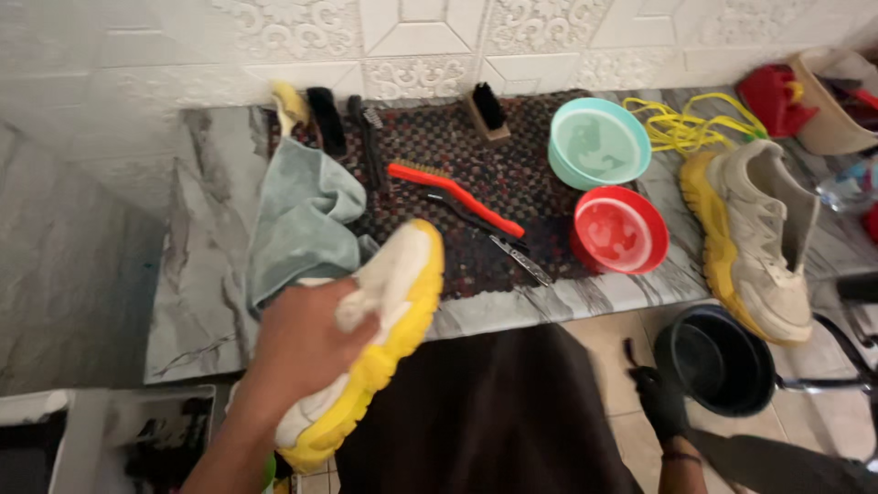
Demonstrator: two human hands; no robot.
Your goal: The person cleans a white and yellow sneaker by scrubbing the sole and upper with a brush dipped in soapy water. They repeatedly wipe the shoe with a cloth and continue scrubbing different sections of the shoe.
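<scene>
My left hand (297, 343) grips a white sneaker with a thick yellow sole (389, 316), held tilted over the front edge of the marble counter (197, 274), toe pointing up and to the right. A grey-blue cloth (302, 215) lies just behind it. My right hand (658, 398), in a black glove, hangs low beside a black bucket (718, 361) on the floor, with nothing seen in it. The matching sneaker (764, 242) lies on the counter's right end without laces.
A dark woven mat (466, 160) carries a red-handled brush (453, 197), black brushes (327, 119) and a wooden brush (485, 114). A teal bowl (599, 142) and a red bowl (622, 229) hold water. Yellow laces (690, 123) lie behind the right sneaker.
</scene>
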